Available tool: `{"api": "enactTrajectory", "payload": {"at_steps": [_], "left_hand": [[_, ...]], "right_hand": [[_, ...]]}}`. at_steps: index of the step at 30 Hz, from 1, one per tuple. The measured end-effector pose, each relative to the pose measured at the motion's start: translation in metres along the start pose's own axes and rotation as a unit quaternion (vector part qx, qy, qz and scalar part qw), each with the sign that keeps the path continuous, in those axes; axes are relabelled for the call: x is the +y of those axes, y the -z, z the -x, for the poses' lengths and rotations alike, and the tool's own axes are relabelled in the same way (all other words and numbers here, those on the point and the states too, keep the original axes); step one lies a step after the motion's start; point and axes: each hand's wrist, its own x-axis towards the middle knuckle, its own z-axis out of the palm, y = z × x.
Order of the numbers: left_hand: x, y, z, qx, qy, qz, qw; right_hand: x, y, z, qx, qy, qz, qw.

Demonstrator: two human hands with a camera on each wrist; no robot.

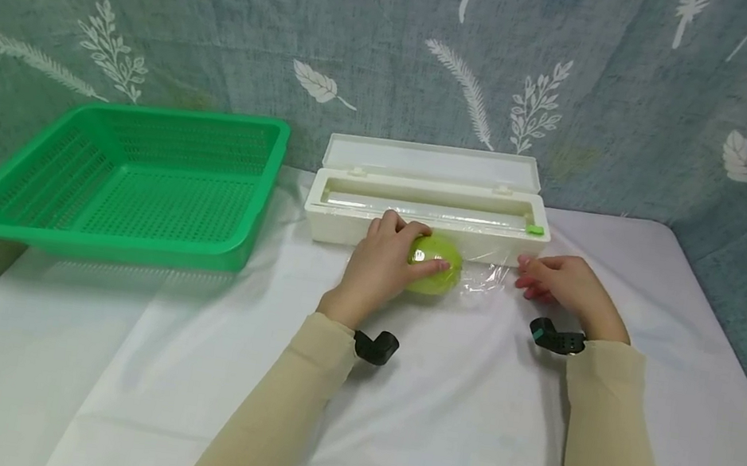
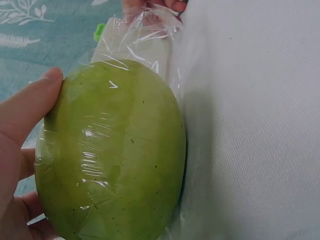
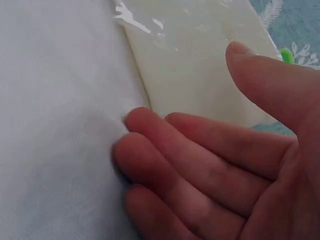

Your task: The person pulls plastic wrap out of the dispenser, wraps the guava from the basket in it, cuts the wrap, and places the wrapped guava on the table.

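A smooth yellow-green fruit [image 1: 437, 265], oval with small dark specks in the left wrist view, rests against the front of a white cling film dispenser [image 1: 381, 232]. Clear cling film [image 1: 485, 278] covers the fruit [image 2: 115, 150] and stretches to its right. My left hand [image 1: 384, 260] grips the fruit from the left, its thumb on the near side and fingers on the far side. By the dispenser's right front corner is my right hand [image 1: 572, 285], fingers loosely bent and thumb apart. Nothing shows between the fingers of the right hand [image 3: 215, 165] in the right wrist view.
The dispenser's lid [image 1: 431, 163] stands raised, with a film roll [image 1: 428, 210] inside and a green slider [image 1: 535, 230] at the right end. A green plastic basket [image 1: 237, 249] stands at the left on the white cloth [image 1: 444, 437]. Patterned fabric [image 1: 391, 18] hangs behind.
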Motion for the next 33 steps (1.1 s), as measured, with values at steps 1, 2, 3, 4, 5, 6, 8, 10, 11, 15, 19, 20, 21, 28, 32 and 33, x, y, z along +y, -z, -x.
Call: {"api": "enactTrajectory", "payload": {"at_steps": [1, 2, 3, 4, 5, 6, 8, 10, 11, 15, 19, 20, 21, 28, 32, 33], "left_hand": [[0.0, 0.0, 0.0, 0.0, -0.001, 0.001, 1.0], [0.001, 0.0, 0.0, 0.001, -0.001, 0.002, 1.0], [0.001, 0.0, 0.0, 0.002, -0.002, 0.004, 1.0], [0.001, 0.0, -0.001, 0.002, -0.004, 0.004, 1.0], [0.001, 0.0, -0.001, 0.003, -0.005, 0.004, 1.0], [0.002, 0.0, -0.001, 0.003, -0.005, 0.004, 1.0], [0.002, 0.0, 0.0, -0.001, -0.001, 0.002, 1.0], [0.002, 0.0, 0.0, -0.007, 0.002, 0.0, 1.0], [0.002, 0.0, 0.0, -0.008, 0.004, 0.0, 1.0], [0.002, 0.001, 0.0, -0.009, 0.005, 0.002, 0.9999], [0.002, 0.001, 0.0, -0.014, 0.013, 0.001, 0.9998], [0.002, 0.001, 0.0, -0.016, 0.015, 0.001, 0.9998], [0.001, 0.001, 0.001, -0.017, 0.017, 0.001, 0.9997], [0.002, 0.002, -0.002, -0.012, 0.008, 0.007, 0.9999], [0.002, 0.003, -0.002, -0.022, 0.006, 0.005, 0.9997], [0.002, 0.004, -0.001, -0.025, 0.005, 0.005, 0.9997]], "right_hand": [[0.001, -0.001, -0.001, -0.003, 0.0, -0.013, 1.0], [0.002, -0.003, -0.002, -0.007, 0.004, -0.032, 0.999], [0.002, -0.004, -0.003, -0.012, 0.006, -0.044, 0.999], [0.002, -0.006, -0.004, -0.018, 0.009, -0.056, 0.998], [0.002, -0.008, -0.005, -0.026, 0.013, -0.07, 0.997], [0.002, -0.01, -0.006, -0.035, 0.017, -0.085, 0.996], [0.0, -0.014, -0.007, -0.054, 0.023, -0.112, 0.992], [-0.001, -0.017, -0.008, -0.068, 0.028, -0.124, 0.989], [-0.001, -0.018, -0.008, -0.075, 0.034, -0.133, 0.988], [-0.003, -0.022, -0.009, -0.075, 0.06, -0.135, 0.986], [-0.004, -0.026, -0.013, -0.061, 0.075, -0.132, 0.987], [-0.005, -0.027, -0.014, -0.058, 0.079, -0.13, 0.987], [-0.005, -0.029, -0.015, -0.055, 0.084, -0.128, 0.987], [-0.01, -0.027, -0.012, -0.076, 0.13, -0.139, 0.979], [-0.009, -0.029, -0.014, -0.081, 0.127, -0.168, 0.974], [-0.009, -0.029, -0.015, -0.078, 0.122, -0.175, 0.974]]}}
